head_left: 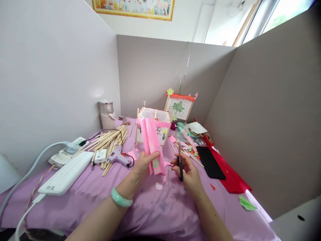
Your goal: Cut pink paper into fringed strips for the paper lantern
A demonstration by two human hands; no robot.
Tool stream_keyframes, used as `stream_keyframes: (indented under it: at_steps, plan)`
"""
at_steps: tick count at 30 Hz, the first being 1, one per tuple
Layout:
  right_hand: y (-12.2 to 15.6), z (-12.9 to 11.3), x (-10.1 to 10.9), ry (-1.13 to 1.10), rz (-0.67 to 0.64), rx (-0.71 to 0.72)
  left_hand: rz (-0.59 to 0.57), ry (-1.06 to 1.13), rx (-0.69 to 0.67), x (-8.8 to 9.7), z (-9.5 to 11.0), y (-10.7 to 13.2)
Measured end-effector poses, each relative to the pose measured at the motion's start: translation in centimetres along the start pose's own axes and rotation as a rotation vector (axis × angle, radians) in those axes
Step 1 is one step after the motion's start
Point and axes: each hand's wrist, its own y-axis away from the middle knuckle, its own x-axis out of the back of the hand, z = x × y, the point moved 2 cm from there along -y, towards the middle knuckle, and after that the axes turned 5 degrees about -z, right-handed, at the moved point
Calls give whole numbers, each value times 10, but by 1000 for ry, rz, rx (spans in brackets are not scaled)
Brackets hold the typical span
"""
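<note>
Above the purple-draped surface [173,217], the left hand [143,164] pinches folded pink paper [150,134] under its thumb, seemingly to keep it steady, while the right hand [190,170], fingers curled, grips black-handled scissors [180,169], blades pointing away.

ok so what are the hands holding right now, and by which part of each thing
The left hand holds folded pink paper by its lower part, thumb across it; the right hand holds scissors by the black handles.
</note>
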Motion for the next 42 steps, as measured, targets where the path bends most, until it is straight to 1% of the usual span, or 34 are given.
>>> stream_keyframes:
  at_steps: [5, 10, 13, 16, 18, 22, 29, 34, 42]
  plan:
    - [9, -6, -7, 316, -85, 28, 172, 38, -126, 0, 5, -2]
    - [11, -10, -8, 597, -101, 161, 366, 122, -213, 6, 9, -4]
    - [11, -10, -11, 701, -147, 189, 442, 137, -237, 10, 10, -6]
    - [11, -11, -15, 749, -213, 197, 495, 159, -255, 13, 10, -7]
    - [12, -11, -18, 769, -232, 193, 498, 162, -251, 14, 10, -8]
    - [12, -10, -18, 782, -214, 181, 476, 141, -234, 14, 8, -9]
    - [11, -8, -19, 788, -214, 181, 444, 139, -252, 12, 7, -8]
    - [10, -6, -19, 794, -204, 192, 449, 119, -242, 10, 9, -6]
    - [11, -1, -18, 840, -181, 225, 428, 115, -274, 14, 5, -10]
